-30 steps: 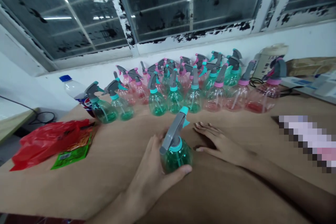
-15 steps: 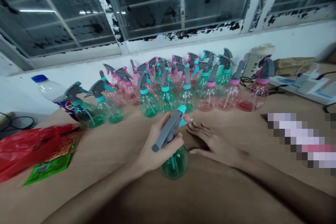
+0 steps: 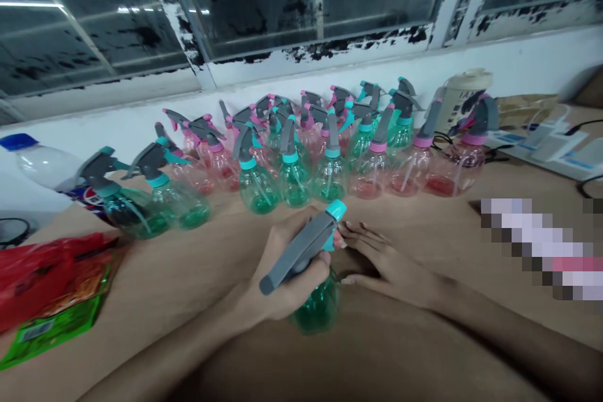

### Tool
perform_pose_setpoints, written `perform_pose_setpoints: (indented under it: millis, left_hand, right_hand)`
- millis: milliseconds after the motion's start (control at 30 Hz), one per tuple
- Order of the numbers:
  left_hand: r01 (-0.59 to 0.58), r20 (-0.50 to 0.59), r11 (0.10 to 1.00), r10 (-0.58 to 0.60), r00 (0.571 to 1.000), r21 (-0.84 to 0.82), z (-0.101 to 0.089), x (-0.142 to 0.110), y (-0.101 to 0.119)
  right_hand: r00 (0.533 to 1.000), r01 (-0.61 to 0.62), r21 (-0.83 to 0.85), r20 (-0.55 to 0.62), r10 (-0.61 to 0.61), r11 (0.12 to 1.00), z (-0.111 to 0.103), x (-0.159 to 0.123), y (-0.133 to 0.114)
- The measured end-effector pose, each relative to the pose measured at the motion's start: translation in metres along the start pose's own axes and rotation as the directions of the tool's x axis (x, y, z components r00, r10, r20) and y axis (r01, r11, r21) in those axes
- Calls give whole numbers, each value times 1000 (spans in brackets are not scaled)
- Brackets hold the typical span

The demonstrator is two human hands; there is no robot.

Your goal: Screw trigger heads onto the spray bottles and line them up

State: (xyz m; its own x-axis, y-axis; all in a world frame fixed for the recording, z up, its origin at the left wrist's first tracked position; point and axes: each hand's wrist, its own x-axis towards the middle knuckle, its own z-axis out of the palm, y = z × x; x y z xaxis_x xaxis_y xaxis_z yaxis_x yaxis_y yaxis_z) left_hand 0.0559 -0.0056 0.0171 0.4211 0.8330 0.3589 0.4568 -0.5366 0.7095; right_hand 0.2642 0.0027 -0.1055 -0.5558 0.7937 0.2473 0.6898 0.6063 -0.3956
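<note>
My left hand (image 3: 287,270) is wrapped around the neck of a green spray bottle (image 3: 316,311) with a grey and turquoise trigger head. The bottle is close in front of me, its nozzle pointing away and a little right. Fingers of this hand reach the turquoise trigger, partly hidden behind the head. My right hand (image 3: 391,264) lies low over the table just right of the bottle, fingers stretched forward and holding nothing. Beyond both hands stand several more spray bottles (image 3: 296,182), green ones with turquoise collars and pink ones (image 3: 370,176) with pink collars.
On the left are a blue-capped soda bottle (image 3: 47,166), a red plastic bag (image 3: 42,273) and a green packet (image 3: 61,333). A white jug (image 3: 464,97) and a power strip (image 3: 541,144) with cables sit at the back right. A blurred-out item (image 3: 541,245) lies on the right.
The view has shifted, so the objects on the left sit further left. In my left hand the spray bottle's head has tipped slightly, its nozzle a bit lower and further right. My right hand stays nearly still.
</note>
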Motion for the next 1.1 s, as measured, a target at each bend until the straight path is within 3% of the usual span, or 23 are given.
perform_pose_setpoints:
  millis: [100,400,633,800,1100]
  left_hand:
    - [-69,74,991,77,994,-113,-2,0,1]
    - [-61,135,995,71,988,-78,0,-3,-10]
    - [-92,107,988,105,989,-121,1,-5,-9]
    - [-197,27,973,201,979,-121,1,-1,-9]
    - [-177,47,980,182,982,-91,-1,0,-8]
  right_hand:
    - [1000,8,-1,9,-8,1000,1,-1,1]
    - [998,38,16,-44,-37,999,3,-2,3]
    - [999,43,-8,-33,-43,999,1,-1,1]
    - [999,37,3,-33,-37,999,0,-1,1]
    - [999,29,-18,-22,-29,999,1,-2,2]
